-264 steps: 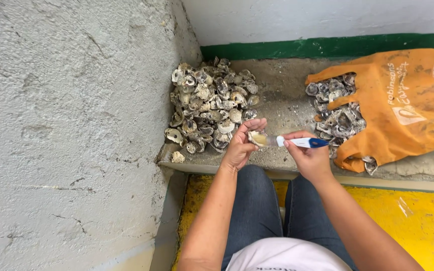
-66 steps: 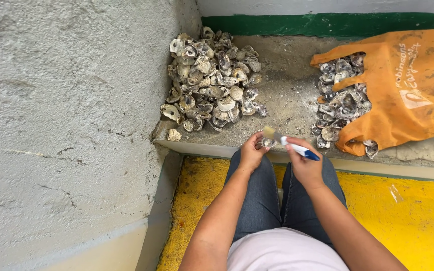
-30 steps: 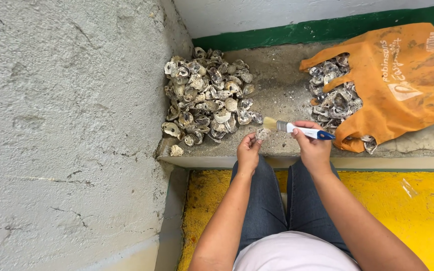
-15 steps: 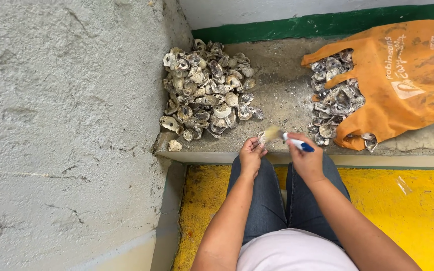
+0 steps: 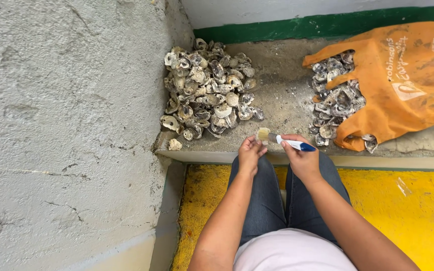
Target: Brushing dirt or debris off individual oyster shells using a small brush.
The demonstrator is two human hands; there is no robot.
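Note:
My left hand (image 5: 250,153) is closed around a small oyster shell, mostly hidden in the fingers, just above my knees. My right hand (image 5: 301,157) grips a small paintbrush (image 5: 280,140) with a white and blue handle; its pale bristles touch the shell at my left fingertips. Both hands hover over the front edge of a concrete ledge (image 5: 282,100). A heap of grey-white oyster shells (image 5: 207,90) lies on the ledge just beyond my left hand.
An orange bag (image 5: 403,80) lies on the ledge at right, with more shells (image 5: 335,98) spilling from its mouth. A rough grey wall (image 5: 66,125) fills the left. A green band (image 5: 327,25) runs along the back wall. Yellow floor (image 5: 413,211) lies under my jeans-clad legs (image 5: 277,200).
The hands have stayed together over the ledge edge while the brush shifts slightly across the shell. The camera view has drifted a little; piles and bag are unmoved.

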